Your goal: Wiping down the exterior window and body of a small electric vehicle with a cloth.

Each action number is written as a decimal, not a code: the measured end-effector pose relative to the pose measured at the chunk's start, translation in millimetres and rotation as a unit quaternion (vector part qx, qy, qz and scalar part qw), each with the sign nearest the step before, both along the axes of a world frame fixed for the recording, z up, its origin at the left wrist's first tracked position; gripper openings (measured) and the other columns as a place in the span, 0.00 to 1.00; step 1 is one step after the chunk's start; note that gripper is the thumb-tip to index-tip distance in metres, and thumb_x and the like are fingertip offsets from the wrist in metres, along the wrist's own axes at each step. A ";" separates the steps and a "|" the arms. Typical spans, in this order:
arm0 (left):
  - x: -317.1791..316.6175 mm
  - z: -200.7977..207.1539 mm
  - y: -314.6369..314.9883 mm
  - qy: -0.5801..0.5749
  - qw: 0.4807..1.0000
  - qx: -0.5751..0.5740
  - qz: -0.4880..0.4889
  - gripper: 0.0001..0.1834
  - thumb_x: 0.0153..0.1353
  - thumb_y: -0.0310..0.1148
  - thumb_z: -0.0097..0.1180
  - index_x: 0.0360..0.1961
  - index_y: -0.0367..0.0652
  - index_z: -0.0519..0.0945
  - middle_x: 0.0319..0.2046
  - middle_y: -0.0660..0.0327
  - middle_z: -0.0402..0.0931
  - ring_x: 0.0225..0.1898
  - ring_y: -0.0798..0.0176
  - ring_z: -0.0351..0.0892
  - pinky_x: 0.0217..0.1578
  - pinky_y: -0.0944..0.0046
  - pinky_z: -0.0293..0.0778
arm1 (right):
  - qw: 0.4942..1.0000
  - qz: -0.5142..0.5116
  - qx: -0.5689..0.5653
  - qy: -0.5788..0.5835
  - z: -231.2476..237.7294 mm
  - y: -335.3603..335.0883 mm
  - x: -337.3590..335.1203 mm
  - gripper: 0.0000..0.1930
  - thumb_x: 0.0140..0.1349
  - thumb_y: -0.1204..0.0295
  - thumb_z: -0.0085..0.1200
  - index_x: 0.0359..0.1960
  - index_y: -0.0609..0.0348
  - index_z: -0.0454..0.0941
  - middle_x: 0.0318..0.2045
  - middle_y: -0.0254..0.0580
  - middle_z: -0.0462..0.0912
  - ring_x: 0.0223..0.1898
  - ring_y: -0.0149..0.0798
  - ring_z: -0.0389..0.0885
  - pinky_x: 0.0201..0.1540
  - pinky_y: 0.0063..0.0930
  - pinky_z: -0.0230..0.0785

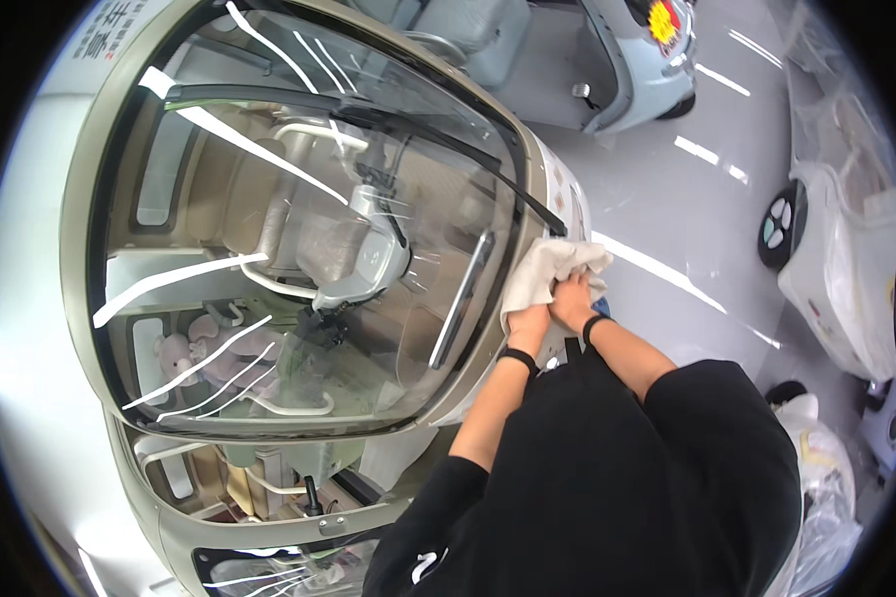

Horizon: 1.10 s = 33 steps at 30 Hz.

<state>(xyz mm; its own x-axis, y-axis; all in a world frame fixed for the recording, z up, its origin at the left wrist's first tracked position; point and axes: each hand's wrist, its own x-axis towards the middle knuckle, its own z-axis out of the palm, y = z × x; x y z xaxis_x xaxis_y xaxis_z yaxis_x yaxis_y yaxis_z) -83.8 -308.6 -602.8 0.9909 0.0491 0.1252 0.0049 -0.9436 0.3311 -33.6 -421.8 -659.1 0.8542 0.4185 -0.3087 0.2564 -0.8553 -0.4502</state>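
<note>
A beige cloth (556, 264) is bunched up at the lower front corner of a small enclosed vehicle, just past the base of its windshield (299, 249). My right hand (571, 301) is closed on the cloth's near side, its fingers bent into the folds. Beside it my left hand (529, 320) also holds the cloth, and folds cover most of its fingers. Both wrists wear dark bands. Close to the cloth's far edge ends the black wiper arm (538, 209). The cloth hides the bodywork beneath it.
Through the glass show a steering wheel, seats and a pinkish plush toy (179, 356). A light-blue scooter (607, 70) stands at the far side. White vehicles (836, 269), partly wrapped in plastic, line the right. Glossy grey floor (667, 209) lies between them.
</note>
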 end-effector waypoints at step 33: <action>-284.3 8.2 100.1 -0.011 0.991 -0.038 0.128 0.27 0.68 0.46 0.49 0.66 0.50 0.76 0.65 0.55 0.75 0.68 0.51 0.72 0.68 0.47 0.66 | 0.988 0.111 0.002 -0.111 -13.7 93.9 -257.2 0.32 0.61 0.59 0.55 0.64 0.67 0.73 0.62 0.70 0.74 0.68 0.71 0.65 0.71 0.66 0.48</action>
